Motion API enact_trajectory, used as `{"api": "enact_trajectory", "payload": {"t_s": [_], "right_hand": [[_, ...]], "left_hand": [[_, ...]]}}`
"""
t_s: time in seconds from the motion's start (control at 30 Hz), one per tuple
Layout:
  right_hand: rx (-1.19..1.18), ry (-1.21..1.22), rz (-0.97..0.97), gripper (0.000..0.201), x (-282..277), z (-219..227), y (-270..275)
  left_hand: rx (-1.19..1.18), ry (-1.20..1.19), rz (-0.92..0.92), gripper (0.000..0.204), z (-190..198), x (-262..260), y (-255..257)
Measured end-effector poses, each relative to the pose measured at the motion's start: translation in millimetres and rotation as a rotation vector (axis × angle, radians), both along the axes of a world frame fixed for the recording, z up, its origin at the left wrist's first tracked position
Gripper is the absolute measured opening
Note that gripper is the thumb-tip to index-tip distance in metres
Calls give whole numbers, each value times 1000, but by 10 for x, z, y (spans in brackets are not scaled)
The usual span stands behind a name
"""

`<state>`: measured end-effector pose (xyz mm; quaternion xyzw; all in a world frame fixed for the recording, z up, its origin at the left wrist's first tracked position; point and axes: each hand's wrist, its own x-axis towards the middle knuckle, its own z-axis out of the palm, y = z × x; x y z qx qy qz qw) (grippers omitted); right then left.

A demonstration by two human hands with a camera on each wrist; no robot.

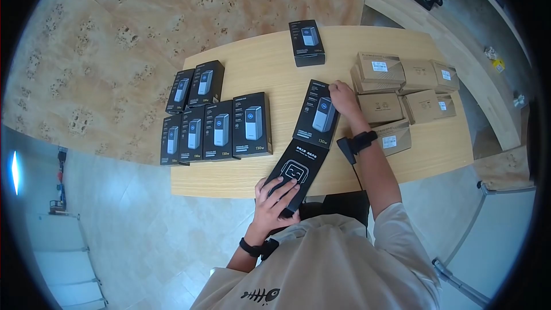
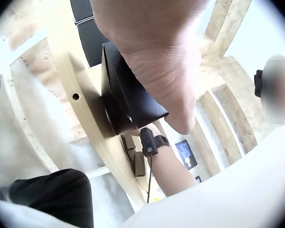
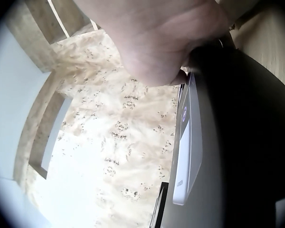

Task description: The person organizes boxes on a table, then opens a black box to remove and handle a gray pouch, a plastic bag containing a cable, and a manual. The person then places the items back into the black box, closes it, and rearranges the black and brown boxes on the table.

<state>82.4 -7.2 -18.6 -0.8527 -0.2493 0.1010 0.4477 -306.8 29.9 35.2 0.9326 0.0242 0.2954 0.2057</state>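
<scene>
A black printed box [image 1: 314, 113] with a charger picture and "130W" lies tilted at the table's near side in the head view. Joined to its lower end is a black panel [image 1: 294, 173] with white lettering and a smiling screen face, reaching past the table edge. My left hand [image 1: 274, 204] holds that panel's lower end, fingers spread over its face and thumb at the end edge. With curled fingers, my right hand [image 1: 344, 101] grips the box's upper right corner. In the right wrist view the box's printed face [image 3: 189, 147] shows close up, fingertips at its edge.
Several matching black boxes [image 1: 219, 129] stand in two rows on the left of the table [image 1: 270, 178]. One more black box [image 1: 307, 43] stands at the far edge. Brown cartons [image 1: 379, 108] are grouped on the right. A cable [image 1: 358, 175] hangs by my right wrist.
</scene>
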Motion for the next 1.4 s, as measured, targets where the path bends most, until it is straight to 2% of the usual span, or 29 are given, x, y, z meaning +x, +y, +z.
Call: {"api": "enact_trajectory", "payload": {"t_s": [0.2, 0.53, 0.67, 0.77, 0.97, 1.03, 1.27, 1.4], "right_hand": [[-25, 51, 8, 46, 59, 6, -19], [-48, 190, 16, 54, 331, -145, -56], [-42, 176, 49, 53, 357, -182, -77], [10, 212, -14, 51, 295, -189, -65], [116, 124, -115, 46, 171, -243, -67], [209, 186, -205, 44, 27, -101, -94], [218, 218, -220, 42, -70, -102, -117], [96, 187, -230, 43, -100, -62, -131]], "left_hand": [[82, -118, 1, 47, 74, 23, -25], [164, -131, 12, 42, 255, 5, -13], [145, -110, 22, 39, 346, -37, -16], [171, -123, 22, 36, 386, -31, -38], [256, -161, 24, 33, 430, 6, -73], [262, -173, 29, 33, 458, 4, -86], [259, -167, 32, 29, 541, 16, -44], [247, -173, 20, 34, 549, 14, -38]]}}
